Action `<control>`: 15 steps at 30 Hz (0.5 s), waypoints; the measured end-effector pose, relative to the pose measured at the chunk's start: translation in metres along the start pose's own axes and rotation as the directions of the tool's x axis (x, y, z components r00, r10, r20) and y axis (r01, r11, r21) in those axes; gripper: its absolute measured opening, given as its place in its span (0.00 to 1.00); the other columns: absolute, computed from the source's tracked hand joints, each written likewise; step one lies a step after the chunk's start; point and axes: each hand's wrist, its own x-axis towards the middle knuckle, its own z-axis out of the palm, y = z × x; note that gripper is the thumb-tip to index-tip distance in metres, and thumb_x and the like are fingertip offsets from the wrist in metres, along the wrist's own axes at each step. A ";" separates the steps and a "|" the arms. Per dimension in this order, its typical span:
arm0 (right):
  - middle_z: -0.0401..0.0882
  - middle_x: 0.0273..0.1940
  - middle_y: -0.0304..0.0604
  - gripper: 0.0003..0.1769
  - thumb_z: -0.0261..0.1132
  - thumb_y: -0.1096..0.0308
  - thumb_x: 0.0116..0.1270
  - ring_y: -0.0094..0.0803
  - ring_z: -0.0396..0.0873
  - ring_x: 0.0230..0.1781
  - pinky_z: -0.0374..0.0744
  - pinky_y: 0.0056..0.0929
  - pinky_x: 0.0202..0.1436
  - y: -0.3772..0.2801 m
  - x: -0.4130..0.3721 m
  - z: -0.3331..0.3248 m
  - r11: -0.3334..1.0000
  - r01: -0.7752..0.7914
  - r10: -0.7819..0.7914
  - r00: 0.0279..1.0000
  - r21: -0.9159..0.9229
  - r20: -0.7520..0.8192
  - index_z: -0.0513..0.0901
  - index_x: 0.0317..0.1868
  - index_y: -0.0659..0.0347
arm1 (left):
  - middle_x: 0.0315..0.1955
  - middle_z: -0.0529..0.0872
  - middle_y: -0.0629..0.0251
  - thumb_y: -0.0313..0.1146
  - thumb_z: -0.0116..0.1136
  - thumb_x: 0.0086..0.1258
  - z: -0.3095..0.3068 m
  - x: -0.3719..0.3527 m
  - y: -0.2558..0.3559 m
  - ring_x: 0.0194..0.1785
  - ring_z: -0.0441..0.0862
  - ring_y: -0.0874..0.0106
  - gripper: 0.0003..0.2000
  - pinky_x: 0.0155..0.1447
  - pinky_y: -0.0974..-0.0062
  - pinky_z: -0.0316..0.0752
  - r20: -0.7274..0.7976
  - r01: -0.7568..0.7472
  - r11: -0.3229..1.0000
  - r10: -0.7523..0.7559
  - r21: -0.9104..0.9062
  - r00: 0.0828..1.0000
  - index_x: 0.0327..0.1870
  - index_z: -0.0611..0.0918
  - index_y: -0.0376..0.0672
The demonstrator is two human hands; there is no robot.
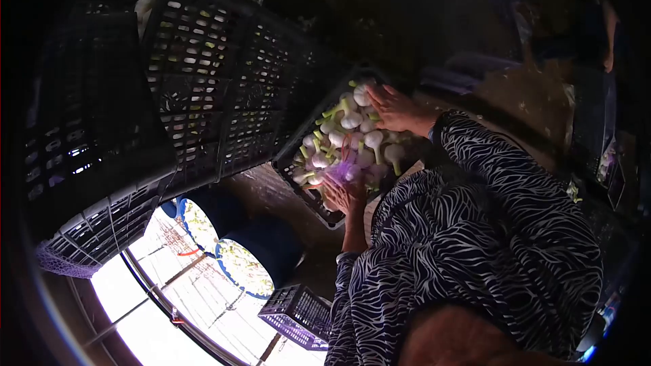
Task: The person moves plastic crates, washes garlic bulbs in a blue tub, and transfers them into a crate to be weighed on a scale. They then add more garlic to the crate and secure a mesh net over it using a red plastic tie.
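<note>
White garlic bulbs (pixel 351 120) with short green stems fill a black plastic crate (pixel 330 219) in front of my body. My right hand (pixel 400 110) rests over the bulbs on the crate's far right side, fingers stretched out and touching one bulb. On the near left side, my left hand (pixel 346 194) lies against the bulbs with its fingers extended. A purple patch, perhaps netting, and a thin red strand (pixel 346 144) show among the bulbs just beyond my left hand. Some fingertips are hidden or blurred.
Tall black slatted crates (pixel 196 74) stand to the left, with pale contents behind the slats. Two blue barrels (pixel 254 230) with light bits on top and a small black crate (pixel 298 315) are at lower left, by bright light. The upper right is dark.
</note>
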 end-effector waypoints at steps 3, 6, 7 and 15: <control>0.42 0.69 0.58 0.47 0.63 0.48 0.56 0.45 0.47 0.69 0.53 0.43 0.68 0.004 0.002 -0.009 0.995 0.032 -0.034 0.999 0.090 0.014 0.52 0.67 0.68 | 0.66 0.51 0.39 0.59 0.60 0.51 0.023 0.003 -0.020 0.70 0.47 0.46 0.51 0.71 0.56 0.43 -0.028 -0.058 0.996 0.057 -0.063 0.998 0.68 0.49 0.34; 0.44 0.69 0.59 0.47 0.65 0.53 0.56 0.46 0.49 0.69 0.55 0.42 0.67 0.010 -0.019 -0.038 0.991 -0.034 0.047 0.994 0.127 -0.098 0.51 0.68 0.64 | 0.65 0.53 0.40 0.56 0.62 0.50 0.008 0.001 -0.004 0.69 0.48 0.46 0.51 0.71 0.57 0.45 -0.036 -0.067 0.987 0.062 -0.146 0.997 0.68 0.50 0.34; 0.45 0.69 0.59 0.46 0.65 0.55 0.56 0.46 0.51 0.68 0.56 0.42 0.67 0.012 -0.033 -0.046 0.989 -0.078 0.097 0.984 0.127 -0.148 0.51 0.68 0.62 | 0.65 0.54 0.41 0.55 0.62 0.50 0.002 -0.003 0.005 0.69 0.49 0.46 0.50 0.71 0.57 0.45 -0.032 -0.059 0.982 0.054 -0.180 0.998 0.68 0.50 0.34; 0.76 0.42 0.59 0.30 0.55 0.54 0.61 0.52 0.76 0.42 0.74 0.44 0.46 0.029 -0.051 0.021 0.581 -0.487 0.573 0.814 0.652 0.098 0.62 0.61 0.56 | 0.51 0.71 0.46 0.37 0.58 0.53 -0.067 -0.005 -0.018 0.51 0.69 0.48 0.26 0.61 0.55 0.61 -0.256 0.007 0.986 -0.050 -0.167 0.965 0.54 0.72 0.34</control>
